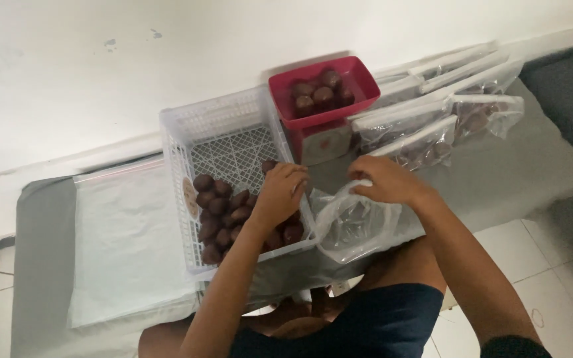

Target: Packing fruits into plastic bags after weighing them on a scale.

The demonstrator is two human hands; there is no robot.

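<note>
My left hand [280, 193] reaches into a white plastic crate [223, 132] and rests on a heap of dark red-brown round fruits [223, 209]; its fingers curl over one fruit near the crate's right wall. My right hand [386, 180] pinches the rim of a clear plastic bag [353, 229] that hangs open just right of the crate. Behind both hands a red tray [319, 89] with several of the same fruits sits on top of a small scale.
Several filled clear bags [445, 119] lie at the back right on the grey mat [41, 265]. A stack of flat empty bags [124, 245] lies left of the crate. White wall behind, tiled floor at the right, my knees below.
</note>
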